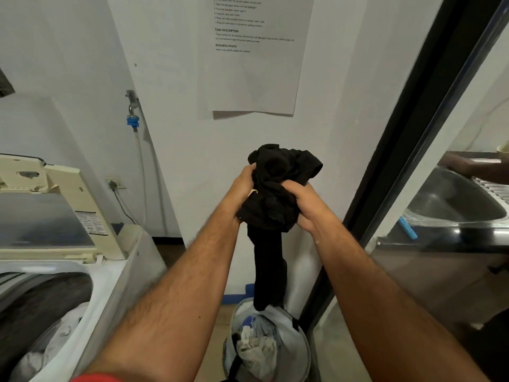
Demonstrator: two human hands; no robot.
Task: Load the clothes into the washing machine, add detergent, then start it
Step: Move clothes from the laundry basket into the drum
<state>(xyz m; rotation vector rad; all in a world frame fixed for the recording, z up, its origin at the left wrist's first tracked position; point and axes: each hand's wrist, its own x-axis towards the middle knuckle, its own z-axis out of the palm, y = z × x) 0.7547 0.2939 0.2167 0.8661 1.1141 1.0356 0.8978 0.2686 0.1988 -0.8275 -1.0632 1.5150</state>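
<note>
Loading step: left hand [242, 186] and right hand [301, 204] had fingers curled round a black garment [278, 188], bunched above the basket [298, 343]. Next: swing left, drop into washer [110, 274].

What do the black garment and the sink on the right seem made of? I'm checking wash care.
Black garment: soft matte fabric, probably cotton knit; it bunches and hangs limp from both hands. Sink: likely stainless steel, going by its grey, brushed, reflective basin.
</note>
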